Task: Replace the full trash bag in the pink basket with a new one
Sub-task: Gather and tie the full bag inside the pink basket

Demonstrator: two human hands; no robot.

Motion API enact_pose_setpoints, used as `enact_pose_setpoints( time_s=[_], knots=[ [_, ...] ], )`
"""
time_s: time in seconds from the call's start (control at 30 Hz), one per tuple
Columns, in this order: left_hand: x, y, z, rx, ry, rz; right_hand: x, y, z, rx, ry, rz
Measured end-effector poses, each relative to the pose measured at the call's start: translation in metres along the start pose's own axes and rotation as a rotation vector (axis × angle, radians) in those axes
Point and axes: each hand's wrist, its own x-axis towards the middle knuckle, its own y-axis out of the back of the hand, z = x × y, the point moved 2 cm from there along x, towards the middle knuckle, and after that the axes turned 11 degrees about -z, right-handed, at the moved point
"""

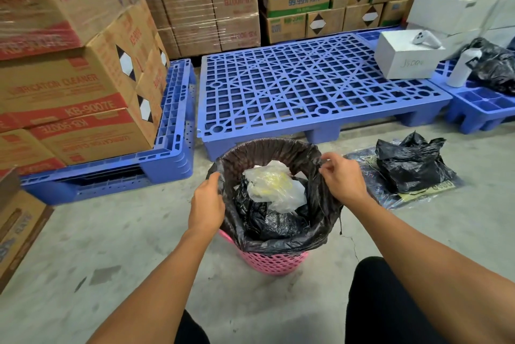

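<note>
A pink basket (274, 261) stands on the concrete floor in front of me, lined with a black trash bag (281, 235) folded over its rim. Crumpled clear plastic (276, 185) and black plastic lie inside. My left hand (207, 203) grips the bag's edge at the left rim. At the right rim my right hand (344, 176) pinches the bag's edge. A loose black bag (412, 165) lies on a packet on the floor to the right.
A blue plastic pallet (315, 87) lies just behind the basket, with a white box (404, 61) and a controller on it. Stacked cardboard cartons (75, 79) sit on another pallet at the left. My knees are at the bottom.
</note>
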Motion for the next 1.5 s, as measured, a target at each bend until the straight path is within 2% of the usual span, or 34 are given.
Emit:
enact_pose_setpoints(
  time_s=[0.17,0.33,0.47,0.53,0.6,0.7,0.8,0.93,1.07,1.17,1.27,1.37,1.5],
  knots=[
    [0.009,-0.006,0.025,-0.123,-0.007,0.007,-0.002,-0.009,-0.004,0.15,-0.024,-0.025],
    [0.013,-0.015,0.039,-0.181,-0.048,-0.082,0.0,-0.018,-0.008,0.299,-0.019,-0.121],
    [0.009,0.0,0.028,-0.059,-0.073,-0.004,0.0,-0.002,0.009,0.375,-0.099,0.098],
    [0.011,0.011,0.016,-0.037,-0.021,0.057,0.005,0.004,0.022,0.427,-0.191,0.145],
    [0.016,0.019,0.007,-0.03,0.067,0.087,0.013,0.002,0.034,0.486,-0.331,0.088],
    [0.023,0.023,0.002,-0.151,0.235,0.064,0.02,-0.008,0.047,0.613,-0.526,-0.028],
    [0.027,0.019,0.007,-0.285,0.311,0.059,0.017,-0.013,0.051,0.722,-0.579,-0.043],
    [0.033,0.016,0.017,-0.431,0.381,0.088,0.023,-0.001,0.049,0.791,-0.526,-0.003],
    [0.038,0.013,0.018,-0.538,0.46,0.097,0.043,0.016,0.033,0.954,-0.408,0.019],
    [0.039,0.009,0.017,-0.609,0.446,0.139,0.054,0.023,0.006,1.022,-0.278,-0.014],
    [0.041,0.012,0.018,-0.671,0.42,0.143,0.056,0.02,-0.026,0.948,-0.167,-0.082],
    [0.041,0.022,0.028,-0.777,0.356,0.107,0.052,0.023,-0.062,0.774,-0.054,-0.123],
    [0.042,0.018,0.051,-0.843,0.205,-0.091,0.04,0.024,-0.103,0.525,0.081,-0.191]
  ],
)
